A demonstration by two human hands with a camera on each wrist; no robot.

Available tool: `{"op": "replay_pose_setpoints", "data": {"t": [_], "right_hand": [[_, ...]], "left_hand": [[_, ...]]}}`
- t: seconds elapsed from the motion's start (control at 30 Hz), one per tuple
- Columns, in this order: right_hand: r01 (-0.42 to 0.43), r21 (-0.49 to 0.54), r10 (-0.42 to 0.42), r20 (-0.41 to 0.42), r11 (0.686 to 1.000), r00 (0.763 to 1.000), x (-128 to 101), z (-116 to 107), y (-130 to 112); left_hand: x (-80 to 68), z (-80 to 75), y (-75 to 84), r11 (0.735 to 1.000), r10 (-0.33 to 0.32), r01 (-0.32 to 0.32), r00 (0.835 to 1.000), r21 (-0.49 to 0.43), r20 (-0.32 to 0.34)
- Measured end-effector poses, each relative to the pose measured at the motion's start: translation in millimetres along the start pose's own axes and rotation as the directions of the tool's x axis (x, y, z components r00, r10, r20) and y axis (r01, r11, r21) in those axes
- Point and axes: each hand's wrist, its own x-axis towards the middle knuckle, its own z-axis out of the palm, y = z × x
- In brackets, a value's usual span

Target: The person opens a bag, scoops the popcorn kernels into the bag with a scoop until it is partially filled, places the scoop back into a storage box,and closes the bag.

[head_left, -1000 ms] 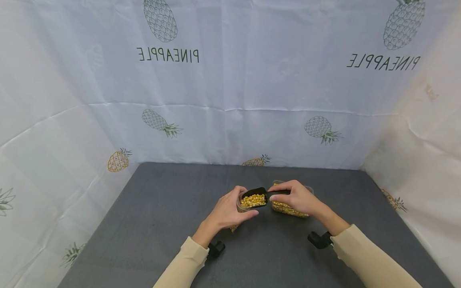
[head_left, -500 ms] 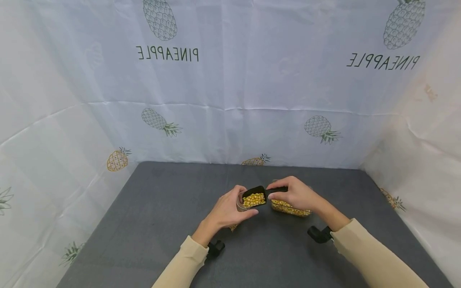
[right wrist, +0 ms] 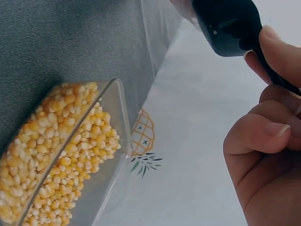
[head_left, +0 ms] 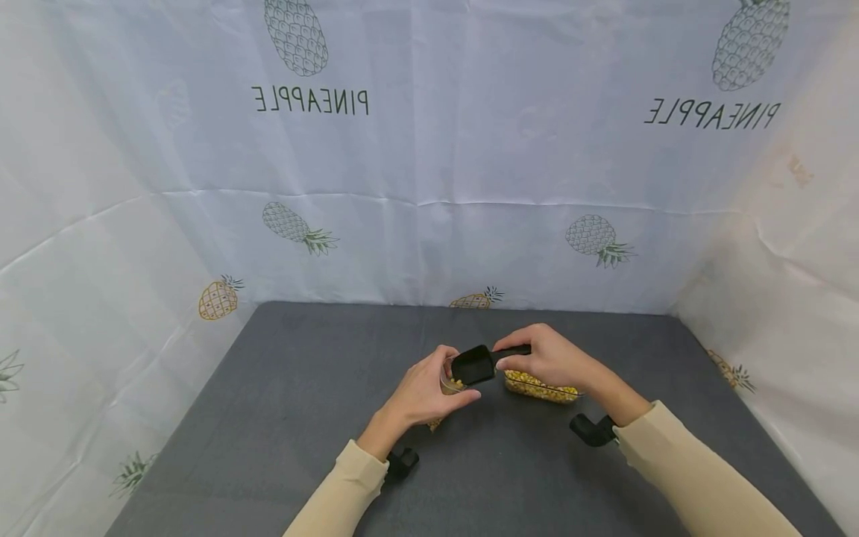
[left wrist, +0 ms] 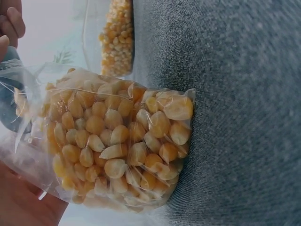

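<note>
My left hand (head_left: pixel 421 393) grips a clear plastic bag of yellow corn kernels (left wrist: pixel 113 141), standing on the grey table (head_left: pixel 282 418). My right hand (head_left: pixel 546 361) pinches the handle of a black scoop (head_left: pixel 473 364), tipped over the bag's mouth so its underside faces the head camera. In the right wrist view the black scoop (right wrist: pixel 229 26) sits above my fingers (right wrist: pixel 256 139). A clear tub of corn kernels (head_left: pixel 540 388) lies under my right hand. The same tub (right wrist: pixel 56 155) fills the lower left of the right wrist view.
A white cloth with pineapple prints (head_left: pixel 429 171) walls in the table at the back and both sides. Black wrist camera mounts (head_left: pixel 592 430) show at both cuffs. Bare grey tabletop stretches to the left of the bag.
The scoop, full of kernels a second ago, has tipped over the bag's mouth, and its kernels no longer show. My right hand rose slightly; my left hand stayed put.
</note>
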Motion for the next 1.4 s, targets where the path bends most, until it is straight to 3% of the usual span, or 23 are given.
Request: {"op": "replay_pose_setpoints", "data": {"t": [0.37,0.67,0.87,1.07,1.4], "right_hand": [[-0.002,-0.036,0.002,-0.016,0.999,1.0,-3.1,0.4,-2.5],[-0.016,0.072,0.022,-0.083,0.997,0.996,-18.9,2.0,13.3],[-0.042,0.109,0.058,-0.15,0.993,0.987,-30.8,-5.3,18.2],[-0.082,0.18,0.111,-0.156,0.98,0.982,-42.8,-12.0,25.2],[-0.1,0.142,0.127,-0.194,0.985,0.973,-58.4,-16.2,42.3]], "left_hand": [[0.5,-0.5,-0.3,1.0,0.004,-0.004,1.0,0.008,-0.003],[-0.6,-0.6,-0.1,1.0,0.013,-0.013,1.0,-0.005,-0.01],[-0.2,-0.6,-0.4,0.998,0.062,-0.062,0.996,0.001,-0.062],[0.4,-2.5,-0.2,0.997,0.081,-0.082,0.992,-0.004,-0.094],[-0.1,-4.7,5.4,0.994,0.095,-0.1,0.99,-0.041,-0.104]]}}
